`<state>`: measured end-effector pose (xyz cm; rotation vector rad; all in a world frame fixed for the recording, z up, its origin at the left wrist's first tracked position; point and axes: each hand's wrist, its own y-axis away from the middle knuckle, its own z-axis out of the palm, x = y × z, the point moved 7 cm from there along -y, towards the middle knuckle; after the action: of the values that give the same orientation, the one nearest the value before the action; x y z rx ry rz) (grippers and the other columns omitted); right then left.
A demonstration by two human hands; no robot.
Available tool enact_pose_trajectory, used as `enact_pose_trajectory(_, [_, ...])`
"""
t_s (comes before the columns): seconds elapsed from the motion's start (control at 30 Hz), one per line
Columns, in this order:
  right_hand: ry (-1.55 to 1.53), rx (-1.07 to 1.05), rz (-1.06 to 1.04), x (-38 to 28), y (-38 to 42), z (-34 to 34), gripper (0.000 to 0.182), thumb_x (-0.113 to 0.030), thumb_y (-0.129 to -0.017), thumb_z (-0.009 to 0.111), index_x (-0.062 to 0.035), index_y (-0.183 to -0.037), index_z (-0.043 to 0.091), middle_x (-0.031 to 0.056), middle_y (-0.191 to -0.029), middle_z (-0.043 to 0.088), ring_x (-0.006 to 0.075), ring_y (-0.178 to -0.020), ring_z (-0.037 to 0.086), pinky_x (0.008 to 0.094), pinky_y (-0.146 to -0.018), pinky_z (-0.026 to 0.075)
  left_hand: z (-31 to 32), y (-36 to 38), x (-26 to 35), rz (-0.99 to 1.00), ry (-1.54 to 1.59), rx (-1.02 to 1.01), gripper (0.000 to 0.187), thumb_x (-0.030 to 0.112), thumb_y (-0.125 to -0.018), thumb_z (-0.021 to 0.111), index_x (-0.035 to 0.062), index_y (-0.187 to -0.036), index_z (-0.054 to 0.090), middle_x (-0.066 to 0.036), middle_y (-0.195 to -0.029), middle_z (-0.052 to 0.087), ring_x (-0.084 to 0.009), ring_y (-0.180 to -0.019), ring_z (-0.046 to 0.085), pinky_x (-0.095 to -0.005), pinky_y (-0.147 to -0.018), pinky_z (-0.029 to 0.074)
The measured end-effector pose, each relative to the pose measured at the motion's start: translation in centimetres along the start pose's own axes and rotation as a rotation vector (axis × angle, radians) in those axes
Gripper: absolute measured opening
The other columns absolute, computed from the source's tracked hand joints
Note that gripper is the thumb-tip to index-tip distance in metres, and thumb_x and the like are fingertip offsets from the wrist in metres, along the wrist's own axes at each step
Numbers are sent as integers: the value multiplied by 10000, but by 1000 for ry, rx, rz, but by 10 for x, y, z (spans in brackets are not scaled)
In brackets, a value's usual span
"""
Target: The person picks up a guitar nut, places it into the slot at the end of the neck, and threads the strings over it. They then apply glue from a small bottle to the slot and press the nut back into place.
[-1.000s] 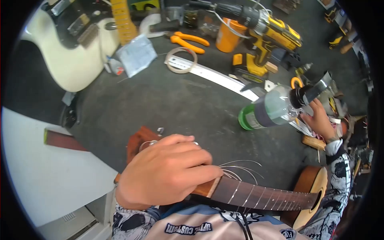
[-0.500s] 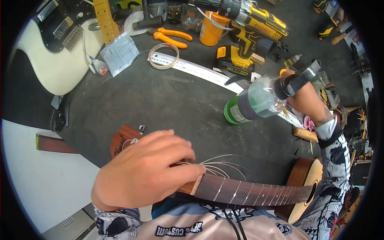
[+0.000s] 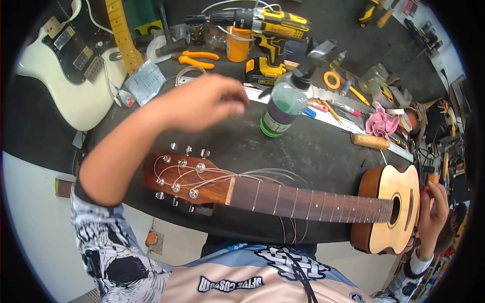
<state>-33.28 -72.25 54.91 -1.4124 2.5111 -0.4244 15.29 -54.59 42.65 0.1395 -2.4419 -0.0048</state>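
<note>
An acoustic guitar [image 3: 384, 177] lies across the front of the bench, its headstock [image 3: 212, 187] to the left and loose strings [image 3: 273, 174] curling off the nut. My left hand [image 3: 212, 103] is above the bench behind the headstock, fingers loosely bent and apart, holding nothing; it is slightly blurred. To its right a spray bottle [image 3: 283, 108] of green liquid stands on the bench, apart from the hand. My right hand [image 3: 433, 212] is at the tail end of the guitar body, fingers stretched out; its contact with the body is partly hidden.
A white electric guitar body [image 3: 48, 91] lies at the back left. Orange-handled pliers [image 3: 199, 59], a yellow cordless drill [image 3: 273, 38], an orange cup [image 3: 238, 44] and a steel ruler [image 3: 326, 117] line the back. A pink cloth [image 3: 382, 122] and wooden-handled tool [image 3: 371, 141] lie right.
My right hand has let go of the spray bottle, now standing left of where it was, and moved to the guitar's tail. My left hand has lifted from the headstock toward the bottle.
</note>
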Motion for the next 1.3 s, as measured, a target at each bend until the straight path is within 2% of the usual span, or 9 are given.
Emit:
enact_pose_trajectory(0.17, [-35, 96, 229, 13, 97, -37, 287, 62, -1002, 575, 68, -1285, 620, 146, -1222, 638, 248, -1117, 608, 350, -994, 465, 20, -96, -94, -284, -379, 81, 309, 268, -938, 734, 35, -1137, 777, -182, -1089, 767, -330, -1034, 727, -419, -921, 554])
enact_pose_trajectory(0.27, [22, 136, 338, 11, 144, -44, 273, 21, -1020, 576, 72, -1285, 619, 133, -1181, 634, 227, -1069, 603, 330, -983, 461, 26, -110, -106, -348, -326, 137, 273, 264, -908, 764, 42, -1063, 806, -178, -1038, 778, -324, -982, 739, -415, -905, 561])
enact_pose_trajectory(0.4, [-40, 163, 524, 23, 195, -48, 282, -54, -1053, 586, 54, -1311, 624, 110, -1174, 643, 187, -1063, 613, 315, -974, 466, 31, -114, -117, -285, -291, 171, 237, 295, -875, 771, 119, -1024, 830, -142, -1044, 781, -320, -1007, 737, -432, -929, 563])
enact_pose_trajectory(0.5, [-82, 212, 544, 21, 201, -44, 260, -24, -1047, 560, 72, -1282, 616, 104, -1117, 611, 191, -1045, 591, 306, -968, 459, 32, -110, -107, -238, -268, 195, 223, 230, -887, 769, 60, -1024, 819, -166, -1000, 783, -309, -945, 745, -408, -890, 567])
enact_pose_trajectory(0.73, [-138, 171, 478, 16, 187, -30, 228, -15, -1030, 574, 59, -1237, 635, 99, -1061, 615, 168, -926, 568, 300, -928, 468, 33, -114, -110, -221, -279, 145, 229, 220, -888, 754, 16, -986, 784, -183, -1016, 765, -336, -977, 727, -427, -892, 559])
enact_pose_trajectory(0.83, [-137, 161, 503, 13, 183, -24, 214, -9, -1018, 583, 57, -1211, 647, 93, -1039, 620, 156, -868, 550, 294, -898, 465, 26, -106, -96, -117, -406, 141, 191, 197, -875, 751, 14, -927, 767, -161, -1007, 737, -337, -993, 700, -444, -888, 546])
enact_pose_trajectory(1.0, [-116, 151, 460, 8, 174, -19, 202, -2, -1005, 596, 55, -1187, 661, 94, -1042, 634, 147, -837, 546, 306, -860, 445, 3, -74, -58, 192, -745, 353, 118, 161, -844, 744, 44, -861, 752, -112, -972, 674, -312, -1006, 657, -463, -873, 521])
enact_pose_trajectory(1.1, [-205, 171, 462, -4, 159, -16, 191, 9, -1002, 591, 50, -1174, 665, 101, -1059, 645, 174, -847, 562, 343, -886, 441, -15, -50, -43, 255, -716, 427, 124, 155, -833, 743, 33, -857, 743, -99, -964, 673, -305, -989, 663, -447, -886, 523])
enact_pose_trajectory(1.3, [-105, 202, 118, -93, 94, -7, 265, 53, -873, 690, 33, -1137, 685, 151, -1030, 655, 293, -874, 615, 352, -863, 452, -42, 33, 48, 342, -517, 552, 107, 63, -805, 786, 4, -875, 731, -98, -958, 680, -283, -904, 692, -381, -828, 554])
